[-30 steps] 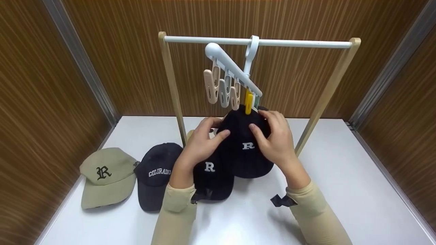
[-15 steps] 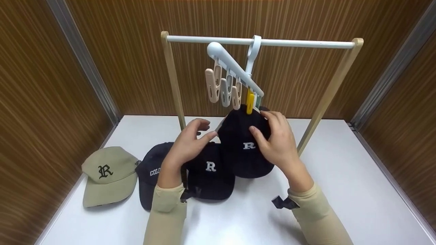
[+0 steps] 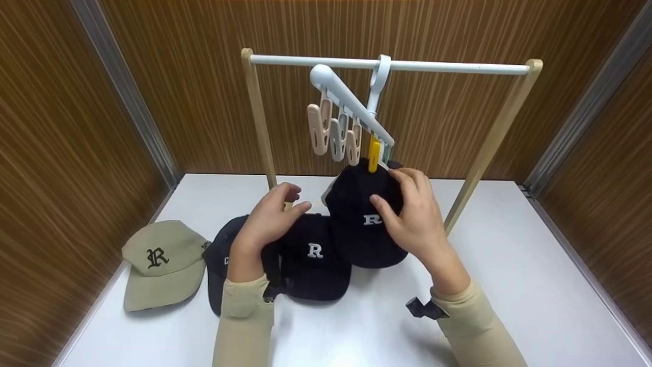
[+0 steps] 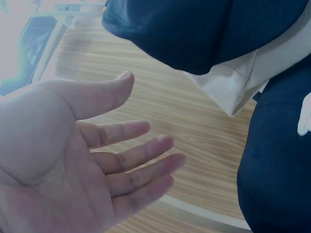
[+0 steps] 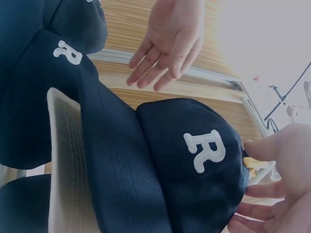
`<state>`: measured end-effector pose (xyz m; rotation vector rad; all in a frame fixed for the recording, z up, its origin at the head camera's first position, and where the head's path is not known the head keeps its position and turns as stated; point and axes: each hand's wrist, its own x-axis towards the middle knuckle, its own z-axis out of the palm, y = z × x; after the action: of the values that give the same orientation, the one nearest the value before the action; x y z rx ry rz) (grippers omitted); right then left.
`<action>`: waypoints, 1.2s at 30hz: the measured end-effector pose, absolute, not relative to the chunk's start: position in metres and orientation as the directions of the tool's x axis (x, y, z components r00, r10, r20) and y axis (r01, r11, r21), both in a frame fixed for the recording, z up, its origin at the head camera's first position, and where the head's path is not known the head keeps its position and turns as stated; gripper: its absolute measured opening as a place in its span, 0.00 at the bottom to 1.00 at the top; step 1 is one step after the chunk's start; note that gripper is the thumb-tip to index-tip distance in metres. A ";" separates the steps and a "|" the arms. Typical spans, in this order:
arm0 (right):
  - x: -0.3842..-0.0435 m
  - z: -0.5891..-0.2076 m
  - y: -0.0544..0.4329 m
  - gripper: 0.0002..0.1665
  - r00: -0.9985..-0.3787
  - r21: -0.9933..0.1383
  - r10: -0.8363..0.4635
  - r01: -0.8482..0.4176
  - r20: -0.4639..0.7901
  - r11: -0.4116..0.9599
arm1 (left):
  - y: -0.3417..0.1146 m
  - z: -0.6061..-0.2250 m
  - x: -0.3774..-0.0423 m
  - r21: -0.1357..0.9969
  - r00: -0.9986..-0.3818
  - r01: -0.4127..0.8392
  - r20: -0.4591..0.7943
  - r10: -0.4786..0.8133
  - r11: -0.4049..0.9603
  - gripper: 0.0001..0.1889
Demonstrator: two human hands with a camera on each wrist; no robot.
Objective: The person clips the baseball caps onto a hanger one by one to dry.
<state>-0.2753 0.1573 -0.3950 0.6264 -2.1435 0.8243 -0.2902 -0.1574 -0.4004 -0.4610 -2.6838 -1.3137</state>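
Note:
A black cap (image 3: 351,204) with a white R hangs from a yellow clip (image 3: 374,156) at its crown. My right hand (image 3: 416,216) holds that crown, thumb on the front and fingers at the side. In the right wrist view, the thumb and fingers lie around the crown (image 5: 204,145) near the clip. To the left, apart from this cap, my left hand (image 3: 267,216) has its fingers extended. Its palm (image 4: 53,160) holds nothing in the left wrist view. Beneath it lies a second black R cap (image 3: 316,270), and my left hand partly hides a dark lettered cap (image 3: 219,278).
A white hanger (image 3: 351,104) with several pastel clips hooks over the white rail (image 3: 458,67) of a wooden-legged rack (image 3: 491,148). An olive cap (image 3: 168,262) lies at the far left of the white table (image 3: 514,270). Wood-patterned walls (image 3: 204,112) surround the table.
My left hand has let go of the hanging cap and moved left, covering more of the lettered cap. My right hand stays on the crown, and the cap still hangs from the yellow clip.

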 end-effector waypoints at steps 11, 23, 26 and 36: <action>-0.264 -0.392 0.152 0.35 -0.634 -0.376 -0.176 -0.634 0.753 0.676 | -0.168 -0.404 -0.294 0.715 -0.958 0.285 0.211 0.192 0.638 0.24; -0.255 -0.392 0.146 0.36 -0.602 -0.328 -0.183 -0.636 0.777 0.699 | -0.175 -0.407 -0.297 0.715 -0.975 0.220 0.140 0.173 0.663 0.25; -0.254 -0.392 0.145 0.36 -0.590 -0.320 -0.186 -0.645 0.786 0.694 | -0.177 -0.406 -0.296 0.715 -0.977 0.212 0.134 0.168 0.666 0.25; -0.249 -0.394 0.136 0.33 -0.526 -0.290 -0.225 -0.721 0.820 0.629 | -0.180 -0.407 -0.297 0.708 -0.982 0.187 0.108 0.158 0.681 0.26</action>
<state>-0.2492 0.1355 -0.3939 0.7394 -2.0680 0.8077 -0.2968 -0.1799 -0.4068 -0.2922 -2.8455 -1.2047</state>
